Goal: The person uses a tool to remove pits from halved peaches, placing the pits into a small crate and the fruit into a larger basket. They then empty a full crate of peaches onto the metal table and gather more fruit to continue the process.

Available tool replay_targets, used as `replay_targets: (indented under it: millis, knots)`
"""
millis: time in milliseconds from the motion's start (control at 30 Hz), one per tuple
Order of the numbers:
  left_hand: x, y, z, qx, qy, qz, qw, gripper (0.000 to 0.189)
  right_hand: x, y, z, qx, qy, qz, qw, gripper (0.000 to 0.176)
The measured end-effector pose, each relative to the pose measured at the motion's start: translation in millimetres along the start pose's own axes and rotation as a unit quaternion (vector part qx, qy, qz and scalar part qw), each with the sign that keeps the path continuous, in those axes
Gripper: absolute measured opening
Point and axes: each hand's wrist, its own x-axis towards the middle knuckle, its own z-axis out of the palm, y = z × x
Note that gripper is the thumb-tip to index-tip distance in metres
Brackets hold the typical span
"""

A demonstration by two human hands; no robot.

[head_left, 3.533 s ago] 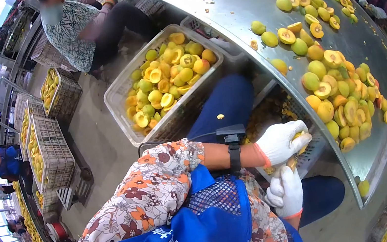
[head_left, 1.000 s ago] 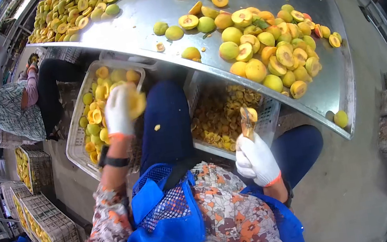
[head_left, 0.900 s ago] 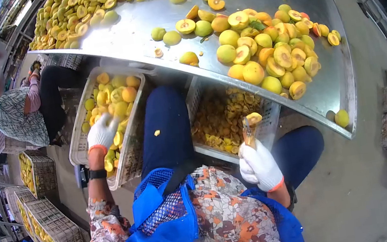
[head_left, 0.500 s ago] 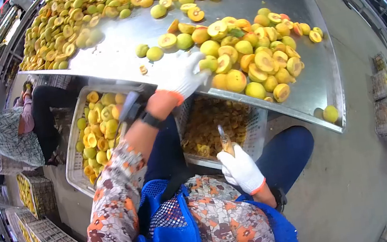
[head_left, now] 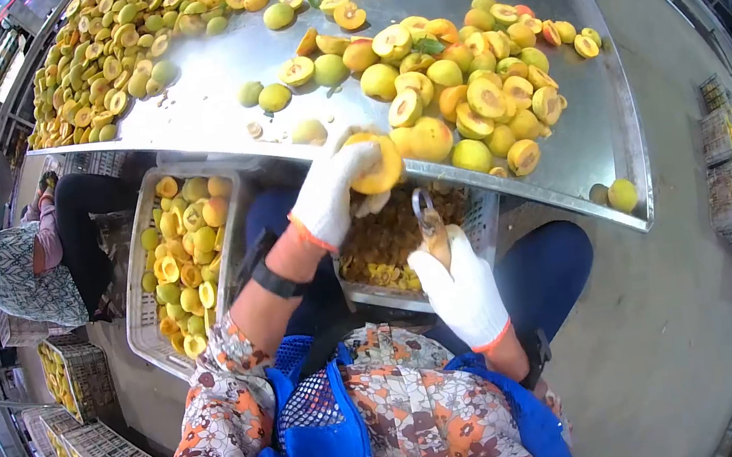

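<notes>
My left hand [head_left: 328, 194], in a white glove, grips a yellow peach half [head_left: 380, 165] just off the near edge of the metal table [head_left: 218, 123]. Its cut face is turned toward my right side. In my gloved right hand [head_left: 466, 294] is a pitting spoon [head_left: 431, 230] with a wooden handle and a looped metal tip. The tip points up, a little below the peach half and apart from it. Beyond my left hand, a heap of cut peaches [head_left: 484, 102] lies on the table. Beneath both hands stands a crate [head_left: 487, 225] with brown scraps.
To my left is a white crate [head_left: 147, 332] of peach halves. A larger heap of halves [head_left: 109, 63] covers the table's far left. A seated person [head_left: 26, 265] works at the left. Stacked fruit crates [head_left: 727, 184] stand along the right, others [head_left: 76, 376] at lower left.
My left hand has drawn back from the heap toward me and now holds a peach half. My right hand has risen slightly, bringing the spoon's tip up nearer to it.
</notes>
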Motion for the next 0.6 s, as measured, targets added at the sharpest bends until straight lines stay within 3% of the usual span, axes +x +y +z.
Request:
replay_targets:
  millis: [133,233,300,400,533,600]
  knots:
    - [-19,-17,21,-0.026,0.040,0.011,0.999,0.041,7,-4,10,-0.050,0.022,-0.037,0.998,0.042]
    - [-25,-18,29,0.069,0.029,0.082,0.994,0.042,6,3,17,-0.093,0.026,-0.033,0.995,0.044]
    - [-28,-23,30,0.253,0.053,0.147,0.955,0.043,1,6,21,-0.112,0.028,-0.011,0.993,0.041]
    - [-32,-31,31,0.303,0.074,0.177,0.934,0.041,-3,17,27,-0.129,0.007,-0.032,0.991,0.042]
    - [-34,-22,39,0.305,0.073,0.176,0.933,0.039,-8,8,27,-0.048,0.020,-0.017,0.998,0.045]
    - [-40,-11,47,0.254,0.071,0.117,0.957,0.039,-8,9,24,0.002,-0.016,-0.010,1.000,0.049]
